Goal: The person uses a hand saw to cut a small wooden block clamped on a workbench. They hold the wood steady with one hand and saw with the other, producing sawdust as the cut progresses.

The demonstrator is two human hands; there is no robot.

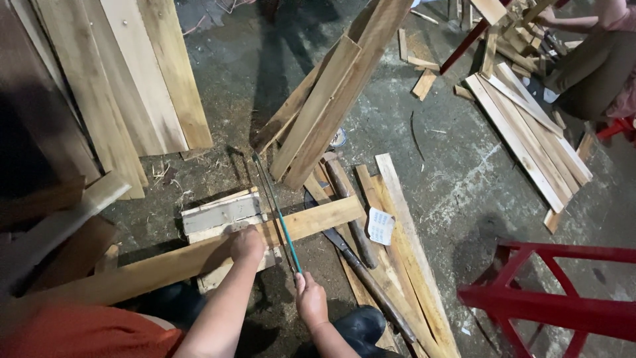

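My left hand (246, 242) presses down on a long wooden plank (311, 222) that lies across a low wooden block (218, 213) on the floor. My right hand (309, 298) grips the handle end of a thin green-framed saw (277, 212). The saw runs away from me and crosses the plank just right of my left hand. The plank's right end reaches over other boards.
Boards lean at the left (132, 79) and in the middle (331, 99). Loose slats and a dark round handle (351, 212) lie on the concrete floor. A red metal frame (550, 298) stands at the lower right. Another person (596, 66) sits at the top right by a stack of slats (530, 132).
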